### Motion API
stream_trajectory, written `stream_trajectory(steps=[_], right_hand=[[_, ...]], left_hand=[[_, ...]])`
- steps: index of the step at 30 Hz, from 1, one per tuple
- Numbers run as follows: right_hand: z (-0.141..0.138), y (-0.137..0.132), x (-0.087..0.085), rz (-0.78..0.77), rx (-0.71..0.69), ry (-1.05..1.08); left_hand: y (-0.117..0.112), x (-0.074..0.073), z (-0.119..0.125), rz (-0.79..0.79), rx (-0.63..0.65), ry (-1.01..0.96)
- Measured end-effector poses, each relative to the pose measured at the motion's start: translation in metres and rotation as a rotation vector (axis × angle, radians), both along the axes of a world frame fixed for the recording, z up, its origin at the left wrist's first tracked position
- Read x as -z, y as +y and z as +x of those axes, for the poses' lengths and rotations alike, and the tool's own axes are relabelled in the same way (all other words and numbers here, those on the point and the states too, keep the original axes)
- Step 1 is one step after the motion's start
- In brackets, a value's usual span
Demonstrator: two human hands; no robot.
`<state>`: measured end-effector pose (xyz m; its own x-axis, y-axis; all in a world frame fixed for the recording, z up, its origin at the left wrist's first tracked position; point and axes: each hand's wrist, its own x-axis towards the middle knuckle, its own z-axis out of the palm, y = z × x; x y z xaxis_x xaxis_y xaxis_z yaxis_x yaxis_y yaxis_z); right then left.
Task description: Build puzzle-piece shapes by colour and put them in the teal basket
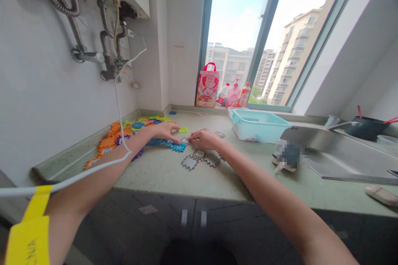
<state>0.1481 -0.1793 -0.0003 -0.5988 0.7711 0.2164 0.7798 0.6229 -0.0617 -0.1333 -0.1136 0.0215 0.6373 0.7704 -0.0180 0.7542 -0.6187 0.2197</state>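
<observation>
Coloured pieces (111,136) already lay heaped beside the spread left grip (164,129); the right grip (204,138) seemingly pinched a grey piece (185,141), other grey pieces (189,162) remaining beside it

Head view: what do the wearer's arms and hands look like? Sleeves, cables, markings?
Left forearm and right forearm bare; no sleeves visible. Left hand and right hand ungloved. A white cable passes in front of the left forearm, with a yellow label bearing dark lettering, partly cut off.
</observation>
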Motion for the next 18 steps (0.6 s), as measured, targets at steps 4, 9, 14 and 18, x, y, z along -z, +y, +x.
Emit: stream_trajectory(steps=[4,9,14,18], right_hand=[[0.01,-0.001,0.0,0.019,0.123,-0.037],[0.015,-0.007,0.002,0.039,0.058,-0.012],[0.013,-0.01,0.005,0.004,-0.016,0.051],[0.02,-0.006,0.008,-0.021,-0.109,0.081]], left_hand=[[0.007,0.002,-0.013,0.0,-0.014,-0.031],[0.015,0.001,-0.032,0.126,-0.155,-0.06],[0.0,-0.048,-0.068,0.357,-0.385,-0.365],[-0.055,-0.072,-0.121,0.304,-0.534,-0.288]])
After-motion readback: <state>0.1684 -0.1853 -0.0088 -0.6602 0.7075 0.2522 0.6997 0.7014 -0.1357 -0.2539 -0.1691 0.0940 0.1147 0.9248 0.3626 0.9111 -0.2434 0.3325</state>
